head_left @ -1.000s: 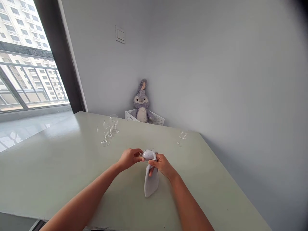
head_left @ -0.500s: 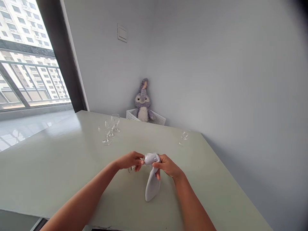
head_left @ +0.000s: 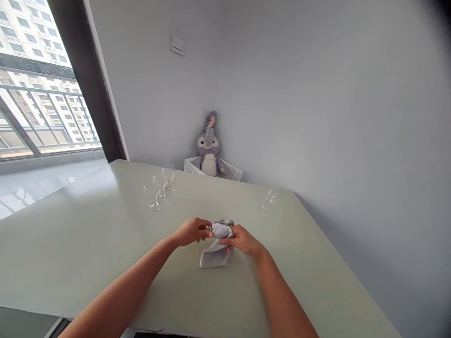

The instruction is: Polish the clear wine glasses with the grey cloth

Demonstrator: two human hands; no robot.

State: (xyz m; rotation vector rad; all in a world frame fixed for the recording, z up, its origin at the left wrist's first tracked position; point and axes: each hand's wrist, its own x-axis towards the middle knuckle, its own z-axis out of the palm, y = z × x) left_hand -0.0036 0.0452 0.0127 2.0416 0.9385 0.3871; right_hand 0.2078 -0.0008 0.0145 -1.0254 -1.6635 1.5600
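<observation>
You appear to be wiping the glass [head_left: 221,230], tipped sideways over the middle of the bench [head_left: 190,300]. Your left hand [head_left: 192,231] pinches its left end; your right hand [head_left: 244,240] grips the grey cloth [head_left: 213,257] at the bowl. Further wiping calls for a steady left pinch.

The worktop [head_left: 197,300] is showing a plain pale green, whitening with glare along its left edge. Toward its middle, the cloth [head_left: 214,256] is looking plain light grey. By its far edge, the stemmed glasses [head_left: 163,193] are appearing clear and colourless. Beyond that edge, the plush toy [head_left: 208,162] is displaying grey-purple fur with a cream belly, and the basket [head_left: 232,172] is carrying white walls dotted with holes.
</observation>
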